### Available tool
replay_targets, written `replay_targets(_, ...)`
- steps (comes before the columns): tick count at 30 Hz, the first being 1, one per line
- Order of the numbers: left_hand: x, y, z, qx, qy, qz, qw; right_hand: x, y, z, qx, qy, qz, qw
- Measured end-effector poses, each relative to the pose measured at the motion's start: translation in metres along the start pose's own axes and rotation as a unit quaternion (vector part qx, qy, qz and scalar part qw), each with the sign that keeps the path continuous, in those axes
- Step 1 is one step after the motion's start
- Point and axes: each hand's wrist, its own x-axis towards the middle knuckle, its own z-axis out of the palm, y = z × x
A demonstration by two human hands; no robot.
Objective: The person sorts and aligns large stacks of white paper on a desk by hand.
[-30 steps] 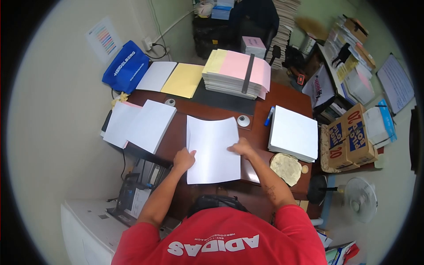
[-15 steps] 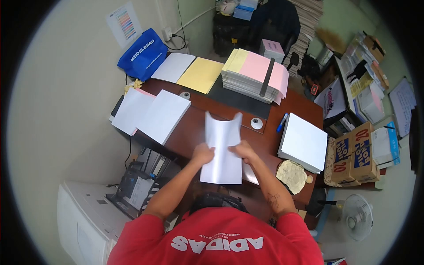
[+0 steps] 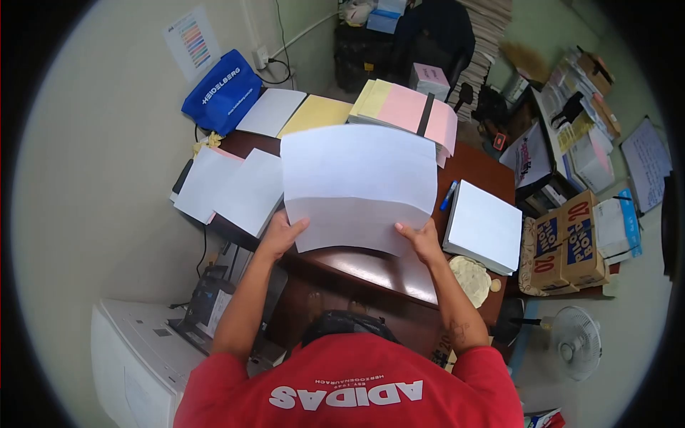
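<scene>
Over the desk (image 3: 484, 171): white paper (image 3: 360, 171), bowed, gripped by my left hand (image 3: 280, 232) and right hand (image 3: 424, 241); at right, pen (image 3: 449, 195) beside stack (image 3: 485, 222).

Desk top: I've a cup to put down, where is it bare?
Bare desk: beyond the blue pen, between the pink-topped stack and the right-hand white stack; and a front strip between left hand and right hand, below the held paper. Crowded: the left end, with white paper, and far side, with yellow sheets.
</scene>
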Motion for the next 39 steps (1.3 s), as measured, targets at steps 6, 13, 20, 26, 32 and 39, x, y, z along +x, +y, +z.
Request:
replay_targets(6, 0.004, -0.075, 0.024, 0.043, 0.063, -0.019, 0.997, -0.018, 0.067, -0.002, -0.025, 0.095, 0.014, 0.995)
replay_targets(13, 0.001, -0.077, 0.039, -0.029, 0.063, -0.009, 0.998, -0.013, 0.054, 0.001, 0.001, 0.122, -0.001, 0.992)
replay_targets(20, -0.009, -0.059, 0.033, -0.046, 0.057, -0.002, 0.997, -0.031, 0.041, 0.0, 0.023, 0.113, -0.004, 0.993)
replay_targets(26, -0.005, -0.083, 0.022, 0.013, 0.021, 0.005, 1.0, -0.037, 0.063, 0.009, -0.032, 0.048, -0.043, 0.997)
replay_targets(32, 0.005, -0.068, 0.018, 0.104, 0.036, -0.043, 0.993, -0.017, 0.058, 0.006, -0.044, 0.087, -0.009, 0.995)
replay_targets(39, 0.035, -0.077, -0.008, 0.04, -0.074, -0.271, 0.959, 0.039, 0.09, -0.001, -0.16, 0.009, 0.313, 0.936)
